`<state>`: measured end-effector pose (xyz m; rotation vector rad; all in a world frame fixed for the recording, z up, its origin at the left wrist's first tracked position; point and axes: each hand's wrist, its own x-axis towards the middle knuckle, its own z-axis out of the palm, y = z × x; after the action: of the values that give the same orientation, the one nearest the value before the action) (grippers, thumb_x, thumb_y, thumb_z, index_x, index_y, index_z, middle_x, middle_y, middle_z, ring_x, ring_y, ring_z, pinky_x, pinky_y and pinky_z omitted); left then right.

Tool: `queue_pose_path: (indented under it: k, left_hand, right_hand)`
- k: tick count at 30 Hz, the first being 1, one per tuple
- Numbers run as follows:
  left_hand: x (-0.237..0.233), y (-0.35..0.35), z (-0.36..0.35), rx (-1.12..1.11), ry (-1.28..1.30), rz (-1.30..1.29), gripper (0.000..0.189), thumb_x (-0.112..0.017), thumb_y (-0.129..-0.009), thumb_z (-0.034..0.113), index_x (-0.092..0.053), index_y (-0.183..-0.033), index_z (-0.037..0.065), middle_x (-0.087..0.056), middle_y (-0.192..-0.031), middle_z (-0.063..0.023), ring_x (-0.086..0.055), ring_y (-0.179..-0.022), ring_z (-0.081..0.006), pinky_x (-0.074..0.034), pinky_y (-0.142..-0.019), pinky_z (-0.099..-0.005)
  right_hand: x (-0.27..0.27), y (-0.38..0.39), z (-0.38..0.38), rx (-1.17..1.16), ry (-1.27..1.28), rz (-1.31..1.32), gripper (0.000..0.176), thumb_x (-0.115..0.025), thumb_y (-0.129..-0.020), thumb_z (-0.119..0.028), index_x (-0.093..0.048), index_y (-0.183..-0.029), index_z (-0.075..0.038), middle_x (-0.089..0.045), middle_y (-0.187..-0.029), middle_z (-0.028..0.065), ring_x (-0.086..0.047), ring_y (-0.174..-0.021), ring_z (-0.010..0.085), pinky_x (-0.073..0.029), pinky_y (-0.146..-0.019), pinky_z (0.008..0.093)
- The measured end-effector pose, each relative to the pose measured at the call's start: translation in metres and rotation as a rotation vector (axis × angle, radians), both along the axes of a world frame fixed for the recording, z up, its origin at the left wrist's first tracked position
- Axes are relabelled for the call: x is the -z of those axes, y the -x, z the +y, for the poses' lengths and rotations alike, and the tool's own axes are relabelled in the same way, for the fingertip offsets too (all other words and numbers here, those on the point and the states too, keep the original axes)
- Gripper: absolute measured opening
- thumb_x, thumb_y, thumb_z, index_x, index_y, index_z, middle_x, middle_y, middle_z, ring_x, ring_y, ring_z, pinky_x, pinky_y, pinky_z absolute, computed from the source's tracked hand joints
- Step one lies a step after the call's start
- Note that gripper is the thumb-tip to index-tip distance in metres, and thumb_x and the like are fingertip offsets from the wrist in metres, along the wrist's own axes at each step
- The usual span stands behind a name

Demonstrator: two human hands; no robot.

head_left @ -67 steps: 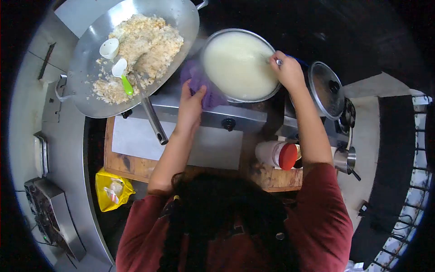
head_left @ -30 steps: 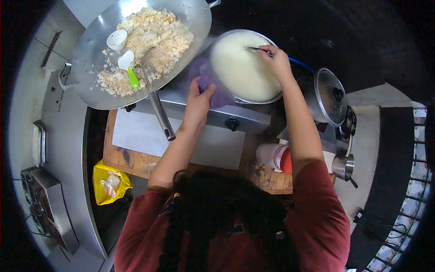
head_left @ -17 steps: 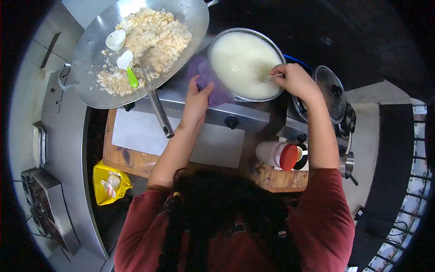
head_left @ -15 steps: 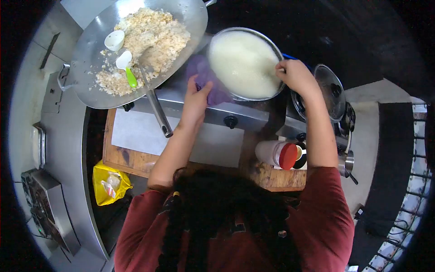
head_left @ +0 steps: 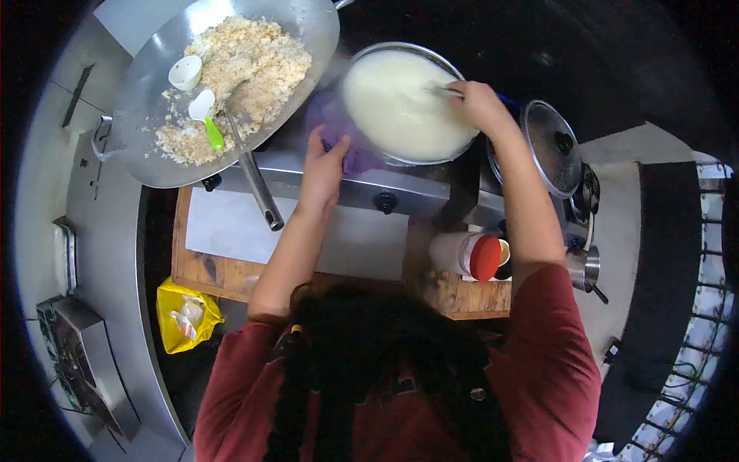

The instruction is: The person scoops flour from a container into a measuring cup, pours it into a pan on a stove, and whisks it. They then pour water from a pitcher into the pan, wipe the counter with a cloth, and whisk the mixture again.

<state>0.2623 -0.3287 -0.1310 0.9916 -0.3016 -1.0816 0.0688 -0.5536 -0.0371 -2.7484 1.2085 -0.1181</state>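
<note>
A wide pot (head_left: 412, 162) of thick, pale, whitish liquid (head_left: 392, 104) stands on the stove. Against its left side my left hand (head_left: 323, 165) grips a purple cloth (head_left: 356, 158), thumb and fingers pinching it at the pot's edge. Over the right part of the pot, my right hand (head_left: 483, 109) is closed around a thin metal utensil (head_left: 443, 92). The far end of that utensil is sunk in the liquid, so its kind cannot be made out.
At upper left sits a big wok (head_left: 146, 100) with fried rice (head_left: 265, 65), a green-handled spoon (head_left: 209, 127), a small white bowl (head_left: 185, 73) and a long metal handle (head_left: 260, 189). A glass lid (head_left: 550, 146) leans right of the pot. Nearer stands a red-lidded jar (head_left: 466, 256).
My right hand has moved slightly up and left over the pot, and the metal utensil now shows in it. My left hand stays on the purple cloth. The whole view has shifted slightly.
</note>
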Motion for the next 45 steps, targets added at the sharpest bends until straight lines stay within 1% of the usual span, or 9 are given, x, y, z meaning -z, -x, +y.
queue_pose_path:
  k: [7,13,19,24,29,32,35,38,45]
  left_hand:
    - [-0.002,-0.006,0.011,-0.031,-0.022,0.006,0.05,-0.058,-0.093,0.007,-0.036,-0.137,0.001,-0.052,-0.125,-0.0136,-0.054,-0.11,-0.0211,-0.047,-0.093,-0.0331]
    - [-0.017,0.0,0.049,-0.039,0.004,0.094,0.047,-0.055,-0.092,0.006,-0.039,-0.136,0.002,-0.055,-0.124,-0.0139,-0.056,-0.112,-0.0248,-0.047,-0.096,-0.0374]
    - [0.03,-0.015,0.117,0.092,0.035,0.587,0.044,-0.056,-0.08,0.008,-0.051,-0.124,0.0,-0.06,-0.116,-0.0129,-0.059,-0.109,-0.0272,-0.047,-0.097,-0.0412]
    - [0.041,-0.002,0.167,0.098,-0.029,0.513,0.044,-0.05,-0.077,0.015,-0.055,-0.117,-0.003,-0.063,-0.118,-0.0139,-0.059,-0.11,-0.0298,-0.044,-0.1,-0.0447]
    - [0.063,0.002,0.208,0.32,0.56,0.926,0.053,-0.049,-0.076,0.021,-0.053,-0.123,-0.004,-0.06,-0.125,-0.015,-0.055,-0.117,-0.0318,-0.04,-0.104,-0.0437]
    - [0.069,0.0,0.235,0.233,0.175,0.62,0.055,-0.048,-0.077,0.022,-0.052,-0.126,-0.005,-0.058,-0.127,-0.0162,-0.053,-0.119,-0.0317,-0.038,-0.105,-0.0438]
    - [0.065,0.002,0.249,0.444,0.686,0.979,0.058,-0.048,-0.079,0.025,-0.049,-0.129,-0.005,-0.057,-0.129,-0.017,-0.052,-0.119,-0.0323,-0.038,-0.105,-0.0449]
    - [0.041,0.009,0.27,0.228,0.263,0.645,0.062,-0.048,-0.079,0.026,-0.045,-0.133,-0.004,-0.054,-0.132,-0.0171,-0.052,-0.119,-0.0325,-0.038,-0.105,-0.045]
    - [0.042,0.009,0.323,0.266,0.337,0.68,0.061,-0.049,-0.088,0.034,-0.04,-0.137,-0.002,-0.05,-0.136,-0.017,-0.049,-0.124,-0.0309,-0.036,-0.106,-0.0449]
  right_hand:
    - [-0.045,0.002,0.027,0.02,-0.178,0.308,0.033,-0.062,-0.083,-0.026,-0.07,-0.11,-0.008,-0.067,-0.105,0.0203,-0.066,-0.096,0.0355,-0.051,-0.087,0.0412]
    - [-0.007,-0.014,0.027,-0.12,-0.306,-0.052,0.03,-0.059,-0.083,-0.019,-0.071,-0.108,-0.006,-0.069,-0.098,0.0206,-0.068,-0.092,0.0337,-0.052,-0.084,0.0381]
    - [-0.038,-0.014,0.029,0.113,-0.096,0.427,0.031,-0.058,-0.08,-0.017,-0.072,-0.106,-0.007,-0.07,-0.094,0.0194,-0.069,-0.086,0.0333,-0.053,-0.081,0.0404]
    - [-0.007,-0.01,0.039,-0.025,-0.141,0.0,0.031,-0.057,-0.084,-0.025,-0.072,-0.104,-0.008,-0.069,-0.097,0.0193,-0.068,-0.088,0.0351,-0.052,-0.082,0.0408]
    - [-0.028,-0.009,0.046,0.146,-0.085,0.309,0.028,-0.055,-0.083,-0.02,-0.072,-0.097,-0.002,-0.068,-0.09,0.0229,-0.068,-0.085,0.0351,-0.052,-0.081,0.0413]
    - [-0.008,-0.006,0.032,0.087,0.008,0.22,0.028,-0.054,-0.082,-0.02,-0.072,-0.093,-0.001,-0.067,-0.089,0.024,-0.067,-0.084,0.0371,-0.052,-0.08,0.0433]
    - [-0.002,-0.013,0.039,0.044,0.045,0.17,0.028,-0.054,-0.081,-0.021,-0.072,-0.09,-0.001,-0.067,-0.089,0.0246,-0.067,-0.083,0.0379,-0.052,-0.08,0.044]
    - [0.002,-0.021,0.04,0.006,0.082,0.205,0.027,-0.055,-0.081,-0.021,-0.072,-0.089,-0.002,-0.067,-0.088,0.025,-0.067,-0.083,0.0382,-0.052,-0.079,0.0442]
    - [-0.002,-0.04,0.02,-0.125,-0.017,0.296,0.031,-0.062,-0.074,-0.024,-0.068,-0.081,0.005,-0.065,-0.075,0.0249,-0.064,-0.066,0.0323,-0.05,-0.066,0.0424]
